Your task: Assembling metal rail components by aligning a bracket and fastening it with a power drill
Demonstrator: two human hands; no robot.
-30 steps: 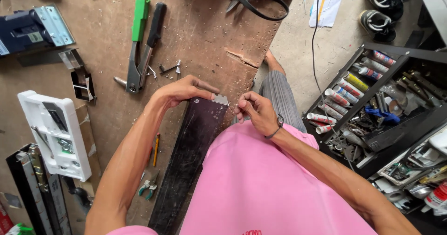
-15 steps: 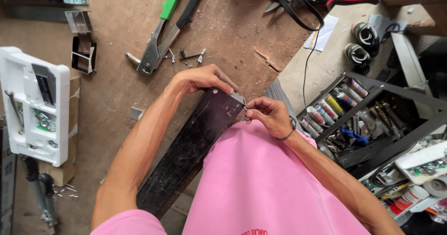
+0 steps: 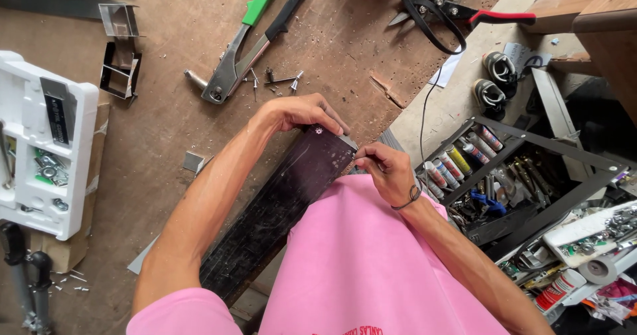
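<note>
Worn brown workbench board fills the upper and left parts of the frame, strewn with chips and loose fasteners. At the centre, a long black panel is laid diagonally from lower left to upper centre, its near end hidden under the pink shirt. Its far end is gripped by the left hand, the fingers curled over the top corner beside a small rivet head. The right hand is pinched narrowly on something small at the panel's right edge; what is held cannot be made out.

Compared with half a second ago, both hands are seen in much the same hold on the panel's end, while the view has shifted so that the panel sits lower and more central.

Just above the left hand, loose rivets are scattered beside a riveting tool with a green and black handle. Tin snips with a red handle are found at the upper right, their tips cut off by the frame edge. A white foam tray with small hardware is set at the left edge. At the right, below the bench, a dark rack of sealant tubes is seen, its contents crowded and hard to tell apart.
</note>
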